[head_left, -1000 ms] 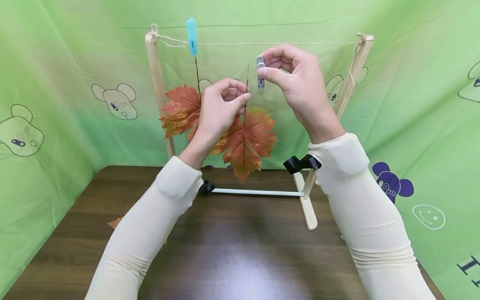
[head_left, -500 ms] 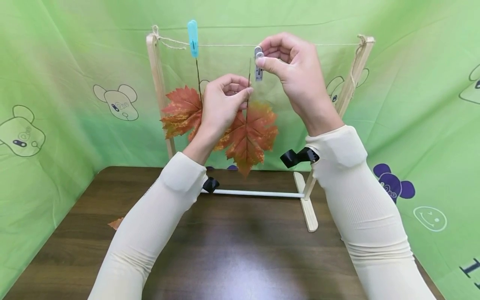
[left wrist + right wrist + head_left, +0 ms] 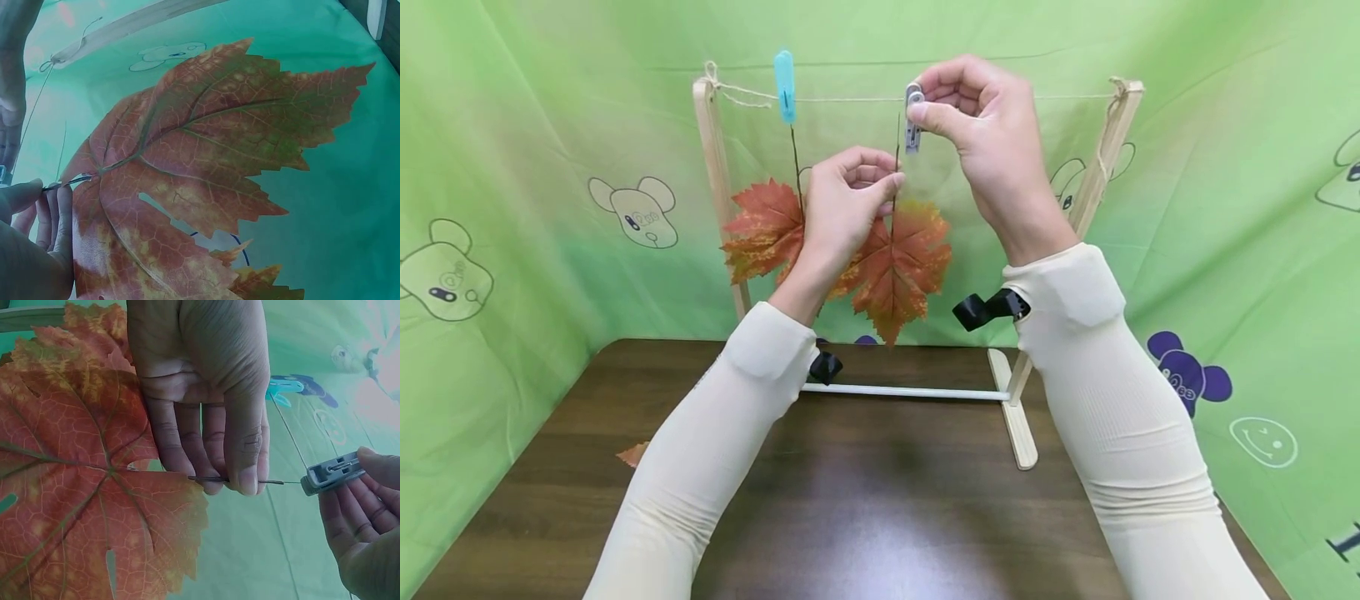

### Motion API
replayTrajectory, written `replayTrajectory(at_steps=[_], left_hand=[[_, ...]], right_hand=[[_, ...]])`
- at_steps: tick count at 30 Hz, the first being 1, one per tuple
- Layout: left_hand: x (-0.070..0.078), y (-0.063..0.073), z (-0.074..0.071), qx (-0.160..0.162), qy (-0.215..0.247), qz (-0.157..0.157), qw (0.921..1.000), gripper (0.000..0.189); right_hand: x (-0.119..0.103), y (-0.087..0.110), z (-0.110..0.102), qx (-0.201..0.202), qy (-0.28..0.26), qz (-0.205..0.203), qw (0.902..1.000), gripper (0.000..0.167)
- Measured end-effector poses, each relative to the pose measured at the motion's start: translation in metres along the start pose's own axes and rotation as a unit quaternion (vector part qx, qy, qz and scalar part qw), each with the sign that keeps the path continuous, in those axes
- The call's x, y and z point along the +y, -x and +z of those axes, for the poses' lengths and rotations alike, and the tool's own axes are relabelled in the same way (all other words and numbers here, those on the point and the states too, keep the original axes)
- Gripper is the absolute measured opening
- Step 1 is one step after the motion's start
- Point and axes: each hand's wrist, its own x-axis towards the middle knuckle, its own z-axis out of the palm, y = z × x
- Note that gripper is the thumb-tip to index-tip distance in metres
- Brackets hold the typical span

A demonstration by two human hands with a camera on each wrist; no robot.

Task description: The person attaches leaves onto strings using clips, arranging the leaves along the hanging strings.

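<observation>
An orange-red maple leaf (image 3: 895, 267) hangs by its thin dark stem from my left hand (image 3: 846, 200), whose thumb and fingers pinch the stem. Its stem tip points up, just below the string (image 3: 842, 100). In my right hand (image 3: 992, 125) I pinch a grey clothespin (image 3: 913, 125) between thumb and fingers, close to the string and right beside the stem tip. The right wrist view shows the clothespin (image 3: 334, 472) near the stem's thin end; whether its mouth is around the string I cannot tell. Left of these, a blue clothespin (image 3: 785, 87) holds another maple leaf (image 3: 763, 225) on the string.
Two wooden posts (image 3: 1108, 158) carry the string, with a white rod (image 3: 910, 392) low between them and a wooden foot (image 3: 1013, 417) on the brown table (image 3: 850, 500). Part of another leaf (image 3: 632, 454) shows beside my left sleeve. A green printed cloth (image 3: 550, 125) stands behind.
My right hand has risen slightly and shifted left with the grey clothespin, up to the string. My left hand has lifted the leaf a little, bringing its stem closer to the string.
</observation>
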Motion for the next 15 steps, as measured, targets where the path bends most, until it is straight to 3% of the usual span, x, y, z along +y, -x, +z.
replayTrajectory(at_steps=[8,15], left_hand=[[0.002,-0.004,0.0,0.001,0.002,0.005,1.0,0.011],[0.001,-0.007,0.002,0.0,-0.005,-0.011,0.9999,0.011]], right_hand=[[-0.003,-0.009,0.004,0.022,-0.034,-0.009,0.9991,0.019],[-0.006,-0.018,0.006,0.029,-0.047,-0.01,0.9984,0.019]])
